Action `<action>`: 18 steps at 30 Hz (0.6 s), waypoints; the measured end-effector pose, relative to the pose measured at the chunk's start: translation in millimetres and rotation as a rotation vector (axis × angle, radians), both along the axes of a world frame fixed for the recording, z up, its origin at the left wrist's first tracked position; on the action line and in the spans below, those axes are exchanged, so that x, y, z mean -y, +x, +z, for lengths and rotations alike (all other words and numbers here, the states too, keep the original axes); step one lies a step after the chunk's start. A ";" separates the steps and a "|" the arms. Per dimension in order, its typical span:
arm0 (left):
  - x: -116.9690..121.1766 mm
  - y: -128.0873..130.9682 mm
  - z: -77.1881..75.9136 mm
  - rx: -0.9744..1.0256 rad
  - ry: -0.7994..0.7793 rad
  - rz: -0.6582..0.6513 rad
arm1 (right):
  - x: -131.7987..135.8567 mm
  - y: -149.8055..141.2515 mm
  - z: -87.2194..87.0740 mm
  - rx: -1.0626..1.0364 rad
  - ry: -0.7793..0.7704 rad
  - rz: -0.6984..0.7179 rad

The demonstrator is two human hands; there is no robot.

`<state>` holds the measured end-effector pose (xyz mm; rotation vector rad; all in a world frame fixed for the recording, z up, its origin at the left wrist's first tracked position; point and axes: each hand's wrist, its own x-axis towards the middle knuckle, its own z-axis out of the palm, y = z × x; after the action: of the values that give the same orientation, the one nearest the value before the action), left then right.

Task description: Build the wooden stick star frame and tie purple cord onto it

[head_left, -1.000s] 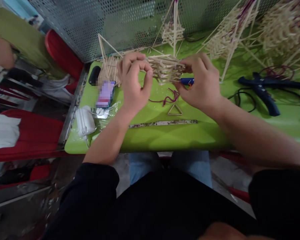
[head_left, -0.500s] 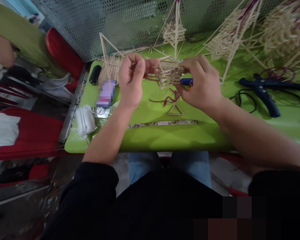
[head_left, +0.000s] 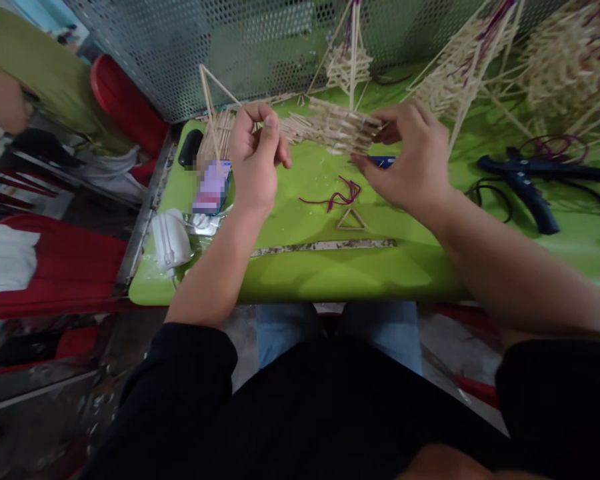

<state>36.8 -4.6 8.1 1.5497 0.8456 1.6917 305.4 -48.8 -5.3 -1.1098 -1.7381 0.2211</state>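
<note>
My right hand (head_left: pixel 413 147) grips the right end of a small stacked lattice of thin wooden sticks (head_left: pixel 343 127), thumb below and fingers above, over the green table (head_left: pixel 300 280). To the left of the lattice, apart from it, my left hand (head_left: pixel 257 153) is raised with thumb and curled fingers pressed together; anything between them is too small to see. A blue tool or pen (head_left: pixel 380 161) lies partly behind my right thumb. Nearer to me rest a tangle of purple cord (head_left: pixel 343 195), a small stick triangle (head_left: pixel 351 221) and a flat speckled strip (head_left: pixel 325 247).
A blue glue gun (head_left: pixel 525 183) with its cable lies to the right. Finished-looking stick frames (head_left: pixel 460 77) stand at the back. Loose sticks (head_left: pixel 217 137), a phone (head_left: pixel 213 187) and a white pouch-like object (head_left: pixel 171 239) sit left. A perforated metal panel (head_left: pixel 180 53) borders the table.
My left hand has drawn back leftward from the lattice. My right hand has shifted slightly right, and the lattice has turned, showing its layered side.
</note>
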 end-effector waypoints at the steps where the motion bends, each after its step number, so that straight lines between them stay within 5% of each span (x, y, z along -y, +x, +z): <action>1: -1.0 0.0 0.1 -0.007 -0.010 0.013 | -2.2 0.8 -1.2 -0.008 -0.001 -0.005; 9: -30.3 -13.9 -22.4 -0.119 -0.025 -0.062 | -12.0 0.3 -15.2 -0.097 -0.072 -0.021; 18: 2.9 -9.2 -12.5 -0.483 -0.002 0.073 | 3.1 -6.9 -2.9 -0.169 -0.172 -0.013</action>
<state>27.6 -7.5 -4.3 1.9838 1.1532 1.3770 298.6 -51.9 -8.2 -1.1897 -1.5840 0.4506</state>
